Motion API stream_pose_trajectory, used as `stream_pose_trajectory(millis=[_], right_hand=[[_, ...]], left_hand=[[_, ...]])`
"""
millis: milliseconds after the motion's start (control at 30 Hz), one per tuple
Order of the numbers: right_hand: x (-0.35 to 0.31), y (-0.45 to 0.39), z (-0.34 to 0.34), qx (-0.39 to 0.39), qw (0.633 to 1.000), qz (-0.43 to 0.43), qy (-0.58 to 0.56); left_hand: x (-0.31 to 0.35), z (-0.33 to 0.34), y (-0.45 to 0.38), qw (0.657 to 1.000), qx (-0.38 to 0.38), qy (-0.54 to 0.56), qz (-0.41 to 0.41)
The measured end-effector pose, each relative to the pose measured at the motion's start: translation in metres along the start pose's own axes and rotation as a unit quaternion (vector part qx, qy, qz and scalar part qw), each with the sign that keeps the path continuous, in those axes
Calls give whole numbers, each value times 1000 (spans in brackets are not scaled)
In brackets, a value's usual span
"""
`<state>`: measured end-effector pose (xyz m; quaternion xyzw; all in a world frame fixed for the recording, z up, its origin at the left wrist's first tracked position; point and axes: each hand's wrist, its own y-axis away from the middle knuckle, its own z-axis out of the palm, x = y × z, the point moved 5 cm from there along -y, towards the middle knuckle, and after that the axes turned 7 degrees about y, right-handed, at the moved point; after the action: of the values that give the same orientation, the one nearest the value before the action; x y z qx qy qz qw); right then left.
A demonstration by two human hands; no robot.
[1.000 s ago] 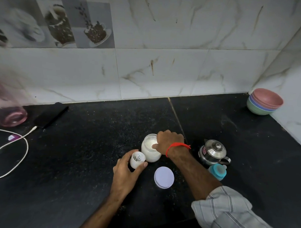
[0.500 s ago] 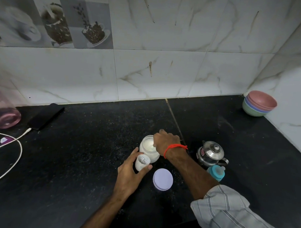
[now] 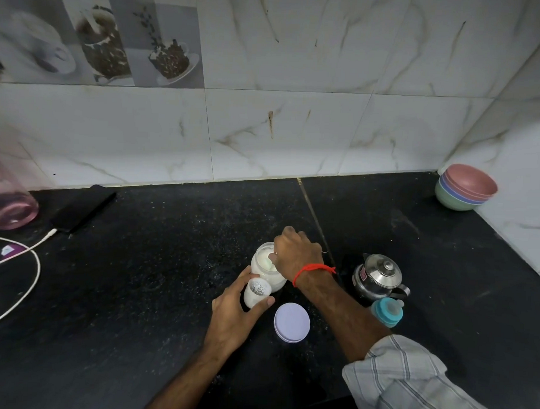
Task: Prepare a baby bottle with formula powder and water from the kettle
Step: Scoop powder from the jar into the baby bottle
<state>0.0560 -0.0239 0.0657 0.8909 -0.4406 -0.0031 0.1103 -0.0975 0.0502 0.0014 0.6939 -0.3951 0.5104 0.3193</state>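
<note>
Basically left hand (image 3: 232,317) grips the open bottle (image 3: 256,292) at 7 o'clock of the jar (image 3: 265,267), touching it, right hand (image 3: 296,254) closed on something inside the jar (scoop unseen); risk: narrow bottle mouth, powder likely spills onto counter (image 3: 137,276) in transfer.

Left hand (image 3: 234,313) cupped, gripping; right hand (image 3: 296,254) fisted, knuckles up.

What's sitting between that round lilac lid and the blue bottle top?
In the head view, only the person's right forearm crosses above the counter between the lilac lid and the blue bottle top.
</note>
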Motion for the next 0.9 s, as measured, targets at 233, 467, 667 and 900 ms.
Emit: stream_pose_trajectory(millis=[233, 467, 667, 900], right_hand=[[-2, -1, 9, -3, 1000, -21, -1], [7, -4, 17, -40, 984, 17, -175], [40, 5, 14, 1, 945, 65, -322], [62, 21, 20, -5, 888, 110, -446]], left_hand=[[-4, 1, -1, 1000, 4, 2, 0], [-2, 2, -2, 1000, 6, 9, 3], [-7, -2, -4, 1000, 18, -11, -3], [-10, -13, -6, 995, 94, -11, 34]])
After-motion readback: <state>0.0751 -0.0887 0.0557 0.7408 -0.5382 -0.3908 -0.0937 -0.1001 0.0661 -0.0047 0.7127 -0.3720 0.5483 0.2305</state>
